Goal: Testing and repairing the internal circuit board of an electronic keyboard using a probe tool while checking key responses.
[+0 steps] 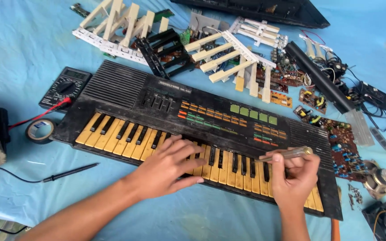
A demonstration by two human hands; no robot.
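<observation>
Dusty black electronic keyboard with yellowed keys (166, 120) is laid flat on blue cloth (23, 40). Left hand (168, 166) is spread open, fingers pressed on mid keys, likely to steady it. Right hand (293, 175) is closed round a clear-handled screwdriver (287, 154), held over the right-end keys.

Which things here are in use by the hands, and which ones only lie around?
In use:
keyboard, under left hand
screwdriver, in right hand

Lying around:
multimeter
tape roll
probe
loose key strips
circuit boards
speaker
</observation>
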